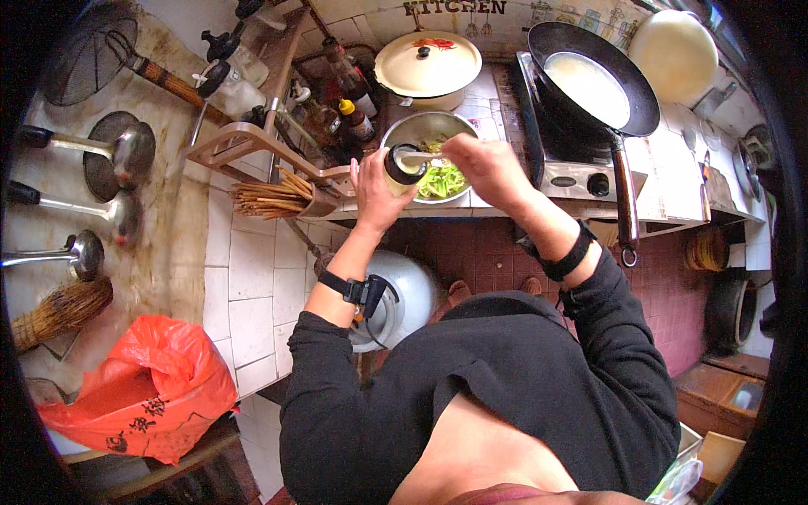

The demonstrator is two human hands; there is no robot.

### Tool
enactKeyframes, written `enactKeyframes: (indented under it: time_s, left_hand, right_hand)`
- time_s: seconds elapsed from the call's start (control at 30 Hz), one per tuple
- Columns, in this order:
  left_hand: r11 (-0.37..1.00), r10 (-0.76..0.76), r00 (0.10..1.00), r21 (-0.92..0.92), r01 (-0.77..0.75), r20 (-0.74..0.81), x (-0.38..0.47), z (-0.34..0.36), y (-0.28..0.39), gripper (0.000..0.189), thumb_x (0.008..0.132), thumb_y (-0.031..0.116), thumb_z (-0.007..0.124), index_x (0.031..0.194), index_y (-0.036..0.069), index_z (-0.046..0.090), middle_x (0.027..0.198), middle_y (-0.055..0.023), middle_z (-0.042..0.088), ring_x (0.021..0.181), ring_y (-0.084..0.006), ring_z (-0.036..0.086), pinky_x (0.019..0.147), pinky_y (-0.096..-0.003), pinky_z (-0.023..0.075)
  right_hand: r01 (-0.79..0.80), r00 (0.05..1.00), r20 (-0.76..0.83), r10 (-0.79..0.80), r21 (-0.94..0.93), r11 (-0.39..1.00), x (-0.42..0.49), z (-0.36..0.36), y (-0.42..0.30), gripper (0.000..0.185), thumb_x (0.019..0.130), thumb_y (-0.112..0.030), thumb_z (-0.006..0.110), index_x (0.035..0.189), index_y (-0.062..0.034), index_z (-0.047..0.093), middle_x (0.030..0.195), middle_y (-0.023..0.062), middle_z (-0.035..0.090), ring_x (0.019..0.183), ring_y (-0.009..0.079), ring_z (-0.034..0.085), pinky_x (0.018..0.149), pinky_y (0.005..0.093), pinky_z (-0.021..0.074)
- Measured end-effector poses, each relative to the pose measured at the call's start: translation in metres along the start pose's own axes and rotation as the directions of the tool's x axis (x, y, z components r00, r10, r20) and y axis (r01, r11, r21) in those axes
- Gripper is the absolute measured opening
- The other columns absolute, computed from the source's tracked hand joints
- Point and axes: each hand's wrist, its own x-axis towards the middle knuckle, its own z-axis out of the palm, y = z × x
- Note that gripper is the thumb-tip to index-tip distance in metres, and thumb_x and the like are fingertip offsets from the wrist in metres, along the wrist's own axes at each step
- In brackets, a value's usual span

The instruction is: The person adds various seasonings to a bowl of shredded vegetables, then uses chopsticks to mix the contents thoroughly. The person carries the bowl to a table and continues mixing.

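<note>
My left hand (377, 199) holds a small jar (404, 177) with a black rim, tilted at the near left edge of a steel bowl (464, 118). Between the fingers of my right hand (489, 167) is the handle of a pale spoon (421, 155), its other end inside the jar's mouth. Chopped green vegetables (444, 182) lie in the bowl under my hands, with some paler bits among them. What the jar contains is hard to make out.
A lidded cream enamel pot (429, 63) stands behind the bowl, with sauce bottles (356, 120) to its left. A wok (543, 47) sits on the gas stove (577, 180) at right, its handle (625, 202) jutting past the counter edge. Chopsticks (271, 197) fill a holder near my left hand.
</note>
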Motion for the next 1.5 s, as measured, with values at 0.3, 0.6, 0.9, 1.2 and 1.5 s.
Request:
enactKeyframes:
  time_s: [0.3,0.6,0.9,1.2,1.5]
  left_hand:
    - [0.948,0.314,0.946,0.074,-0.309,-0.075,0.009,-0.01,0.017,0.075,0.063,0.041,0.073,0.122,0.009,0.04,0.114,-0.0095,0.05,0.108,-0.0273,0.048,0.104,-0.0531,0.0177]
    - [0.99,-0.046,0.996,0.138,0.036,0.072,0.002,-0.009,0.0,0.08,0.056,0.036,0.079,0.12,0.009,0.04,0.111,-0.0094,0.051,0.109,-0.0267,0.047,0.103,-0.0499,0.0207]
    - [0.958,-0.252,0.965,0.158,0.238,0.071,-0.002,-0.004,-0.003,0.077,0.055,0.037,0.077,0.118,0.009,0.041,0.107,-0.0101,0.054,0.106,-0.0265,0.049,0.096,-0.0437,0.029]
    - [0.957,-0.278,0.955,0.113,0.266,0.105,0.004,0.001,0.004,0.086,0.054,0.037,0.079,0.124,0.008,0.037,0.117,-0.0127,0.05,0.112,-0.0291,0.045,0.1,-0.0456,0.0258]
    - [0.953,-0.192,0.981,-0.235,0.191,0.021,0.004,0.003,0.026,0.084,0.055,0.025,0.08,0.123,0.005,0.035,0.113,-0.0175,0.049,0.108,-0.0345,0.047,0.094,-0.0443,0.0348]
  right_hand:
    - [-0.368,0.908,0.302,0.29,0.244,0.897,-0.003,0.036,0.007,0.015,0.087,-0.017,0.056,0.082,-0.0038,0.059,0.059,0.0069,0.055,0.052,0.0188,0.055,0.048,0.0298,0.0423]
    - [-0.622,0.638,0.274,0.72,0.735,0.272,-0.009,0.016,0.021,0.012,0.089,-0.015,0.054,0.087,-0.0046,0.06,0.056,-0.0026,0.048,0.044,0.0046,0.037,0.041,0.018,0.0281]
    - [-0.167,0.969,-0.217,0.123,-0.198,0.966,-0.007,0.018,0.04,0.008,0.086,-0.015,0.054,0.089,-0.0077,0.057,0.069,0.0102,0.06,0.06,0.0252,0.061,0.051,0.0382,0.0451]
    - [-0.051,0.999,0.009,0.053,-0.127,0.991,0.017,0.016,0.002,0.012,0.084,-0.02,0.055,0.085,-0.0084,0.055,0.069,0.0135,0.061,0.066,0.0326,0.061,0.059,0.0443,0.0469]
    - [-0.282,0.885,-0.07,0.46,0.706,0.649,0.049,0.013,-0.022,0.034,0.082,-0.023,0.066,0.108,-0.0022,0.06,0.071,0.0029,0.062,0.064,0.0092,0.056,0.059,0.0244,0.0462]
